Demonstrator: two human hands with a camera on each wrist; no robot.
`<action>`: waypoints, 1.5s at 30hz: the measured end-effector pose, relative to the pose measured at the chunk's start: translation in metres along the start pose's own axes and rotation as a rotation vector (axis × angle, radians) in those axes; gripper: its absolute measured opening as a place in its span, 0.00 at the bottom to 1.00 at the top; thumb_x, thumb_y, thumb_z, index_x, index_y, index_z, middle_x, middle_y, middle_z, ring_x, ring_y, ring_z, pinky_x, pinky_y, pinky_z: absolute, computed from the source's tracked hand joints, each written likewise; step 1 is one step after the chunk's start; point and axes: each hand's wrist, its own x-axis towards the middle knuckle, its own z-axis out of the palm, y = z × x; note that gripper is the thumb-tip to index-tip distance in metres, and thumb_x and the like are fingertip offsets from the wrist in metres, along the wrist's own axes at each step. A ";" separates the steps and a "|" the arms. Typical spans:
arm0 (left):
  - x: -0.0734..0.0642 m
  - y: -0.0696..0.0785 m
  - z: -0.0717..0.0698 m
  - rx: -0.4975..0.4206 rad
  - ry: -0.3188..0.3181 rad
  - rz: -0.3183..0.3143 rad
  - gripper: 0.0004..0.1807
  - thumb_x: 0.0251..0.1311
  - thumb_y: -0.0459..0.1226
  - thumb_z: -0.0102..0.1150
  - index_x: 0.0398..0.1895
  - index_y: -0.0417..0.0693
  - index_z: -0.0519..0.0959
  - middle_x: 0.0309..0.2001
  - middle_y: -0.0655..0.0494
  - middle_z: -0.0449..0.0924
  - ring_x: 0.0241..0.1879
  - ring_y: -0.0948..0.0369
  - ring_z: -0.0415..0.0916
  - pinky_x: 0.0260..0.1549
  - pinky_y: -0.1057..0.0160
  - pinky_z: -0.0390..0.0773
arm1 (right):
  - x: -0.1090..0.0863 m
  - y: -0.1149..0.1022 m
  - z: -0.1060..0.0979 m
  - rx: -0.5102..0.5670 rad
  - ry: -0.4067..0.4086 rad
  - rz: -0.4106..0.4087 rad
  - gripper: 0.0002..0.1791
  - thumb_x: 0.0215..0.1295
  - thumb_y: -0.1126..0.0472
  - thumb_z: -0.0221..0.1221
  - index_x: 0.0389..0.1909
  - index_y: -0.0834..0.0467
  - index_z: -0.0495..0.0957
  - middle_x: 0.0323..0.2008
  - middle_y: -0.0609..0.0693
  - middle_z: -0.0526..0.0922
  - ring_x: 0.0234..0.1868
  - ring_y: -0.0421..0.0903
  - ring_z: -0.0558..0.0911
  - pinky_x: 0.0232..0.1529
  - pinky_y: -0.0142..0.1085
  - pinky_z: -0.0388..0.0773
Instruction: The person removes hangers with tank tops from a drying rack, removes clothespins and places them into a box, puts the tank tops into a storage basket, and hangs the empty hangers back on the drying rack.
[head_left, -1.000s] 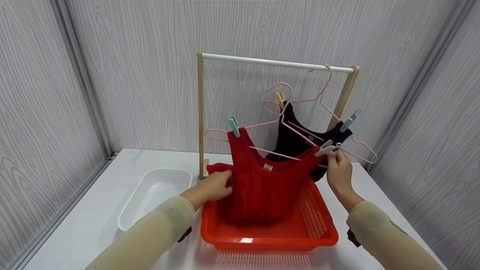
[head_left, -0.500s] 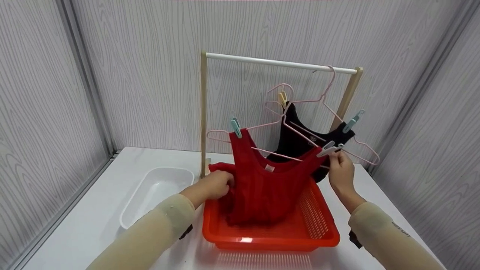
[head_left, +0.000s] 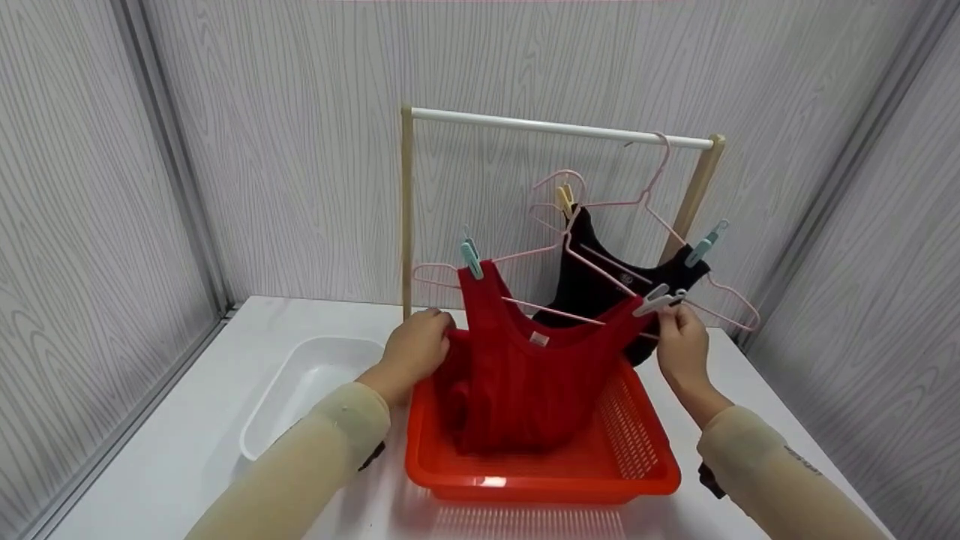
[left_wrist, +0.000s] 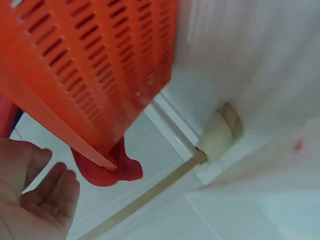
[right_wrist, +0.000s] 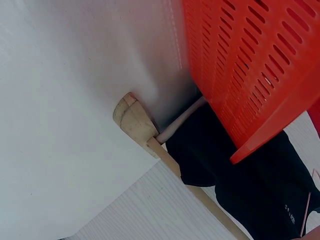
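Red top: a scoop-necked red top (head_left: 540, 390) hangs in front on a tilted pink hanger (head_left: 553, 311), its lower part inside an orange-red slotted basket (head_left: 540, 482).
Pegs on the red top: a teal clothespin (head_left: 472, 259) on the left strap, a pale grey clothespin (head_left: 654, 300) on the right strap.
Right hand: the right hand (head_left: 682, 345) pinches the right end of the pink hanger, just below the grey clothespin; the fingertips partly hide the grip.
Left hand: the left hand (head_left: 416, 349) is relaxed, thumb and fingers parted and gently bent, gripping nothing, beside the basket's far left corner; in the left wrist view red cloth (left_wrist: 110, 170) shows past the basket's rim, near the fingers.
Black top: behind the red one, a black top (head_left: 577, 289) is on a second hanger (head_left: 658, 172), hooked over the right part of a white rail (head_left: 517, 122) between wooden posts.
White tray: a shallow white tray (head_left: 322, 382) sits on the white table (head_left: 202, 420), left of the basket.
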 end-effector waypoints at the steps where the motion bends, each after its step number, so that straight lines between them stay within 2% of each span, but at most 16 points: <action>1: 0.001 -0.003 0.001 0.012 0.000 -0.007 0.11 0.65 0.31 0.55 0.47 0.41 0.83 0.46 0.45 0.82 0.50 0.48 0.80 0.51 0.50 0.79 | 0.000 0.000 0.000 0.000 0.003 0.004 0.16 0.74 0.60 0.50 0.24 0.60 0.70 0.19 0.45 0.65 0.24 0.43 0.65 0.28 0.34 0.60; 4: 0.004 -0.011 0.003 0.026 -0.028 -0.038 0.15 0.68 0.34 0.57 0.55 0.41 0.80 0.55 0.43 0.79 0.58 0.47 0.76 0.58 0.49 0.75 | 0.000 -0.001 -0.001 -0.002 -0.001 0.007 0.17 0.74 0.59 0.50 0.23 0.59 0.69 0.19 0.45 0.64 0.25 0.44 0.64 0.29 0.35 0.59; 9: 0.007 -0.019 0.007 0.002 -0.156 -0.093 0.24 0.70 0.39 0.58 0.67 0.43 0.73 0.66 0.42 0.72 0.67 0.46 0.68 0.65 0.47 0.67 | -0.001 -0.002 -0.002 -0.007 0.002 0.008 0.17 0.74 0.59 0.50 0.24 0.60 0.71 0.19 0.45 0.65 0.26 0.44 0.65 0.30 0.35 0.60; 11: 0.007 -0.020 0.010 -0.016 -0.198 -0.106 0.25 0.70 0.39 0.58 0.68 0.44 0.72 0.66 0.43 0.72 0.66 0.46 0.69 0.66 0.47 0.66 | -0.002 -0.001 -0.002 -0.010 0.007 0.008 0.16 0.74 0.60 0.50 0.24 0.61 0.71 0.19 0.44 0.65 0.26 0.44 0.66 0.30 0.35 0.60; 13: 0.006 -0.021 0.013 -0.033 -0.206 -0.105 0.23 0.70 0.38 0.58 0.66 0.44 0.75 0.61 0.44 0.77 0.63 0.48 0.73 0.65 0.47 0.69 | -0.002 -0.001 -0.002 -0.013 0.006 0.011 0.16 0.74 0.60 0.50 0.24 0.61 0.71 0.19 0.44 0.65 0.26 0.44 0.66 0.30 0.35 0.60; 17: 0.005 -0.023 0.022 -0.026 -0.142 -0.064 0.14 0.67 0.34 0.60 0.54 0.42 0.81 0.47 0.45 0.84 0.51 0.49 0.80 0.57 0.49 0.76 | -0.003 0.000 -0.001 -0.014 -0.007 0.014 0.16 0.75 0.60 0.49 0.24 0.61 0.71 0.19 0.44 0.65 0.25 0.44 0.66 0.29 0.35 0.60; 22: 0.005 -0.025 0.029 -0.001 -0.024 -0.029 0.06 0.63 0.30 0.62 0.42 0.39 0.82 0.39 0.45 0.83 0.44 0.47 0.81 0.50 0.49 0.79 | -0.003 0.001 -0.002 -0.012 -0.013 0.020 0.17 0.75 0.59 0.49 0.25 0.61 0.71 0.20 0.44 0.66 0.26 0.43 0.66 0.29 0.35 0.60; 28: 0.006 -0.020 0.029 0.045 0.084 0.026 0.04 0.59 0.27 0.64 0.37 0.38 0.81 0.35 0.44 0.81 0.41 0.46 0.80 0.45 0.49 0.81 | -0.003 0.002 -0.003 -0.006 -0.005 0.022 0.17 0.75 0.59 0.49 0.24 0.60 0.70 0.19 0.45 0.65 0.24 0.43 0.64 0.28 0.35 0.60; 33: 0.009 -0.021 0.029 0.062 0.128 0.076 0.05 0.60 0.28 0.64 0.36 0.40 0.77 0.35 0.44 0.80 0.39 0.46 0.79 0.43 0.49 0.80 | -0.002 0.002 -0.003 0.005 -0.001 0.015 0.16 0.76 0.60 0.49 0.26 0.61 0.71 0.20 0.45 0.66 0.24 0.41 0.65 0.28 0.34 0.60; 36: 0.010 -0.019 0.025 0.009 0.138 0.074 0.05 0.63 0.30 0.62 0.39 0.40 0.76 0.37 0.45 0.79 0.40 0.47 0.79 0.44 0.51 0.80 | 0.000 0.002 -0.003 0.013 0.002 0.015 0.16 0.76 0.60 0.49 0.25 0.60 0.70 0.21 0.46 0.67 0.25 0.42 0.65 0.29 0.34 0.60; 39: 0.010 -0.014 0.017 -0.082 0.137 0.059 0.06 0.65 0.33 0.60 0.42 0.42 0.75 0.39 0.47 0.78 0.41 0.51 0.78 0.46 0.53 0.80 | 0.000 0.002 -0.004 0.007 0.004 0.017 0.17 0.76 0.59 0.48 0.25 0.60 0.70 0.21 0.46 0.68 0.25 0.42 0.65 0.29 0.34 0.60; 45: 0.005 -0.002 0.005 -0.240 0.090 0.019 0.08 0.68 0.37 0.58 0.46 0.47 0.73 0.42 0.51 0.79 0.39 0.57 0.75 0.49 0.58 0.80 | -0.001 0.003 -0.005 -0.004 0.012 0.023 0.17 0.76 0.59 0.49 0.27 0.63 0.73 0.22 0.46 0.70 0.26 0.42 0.66 0.30 0.34 0.61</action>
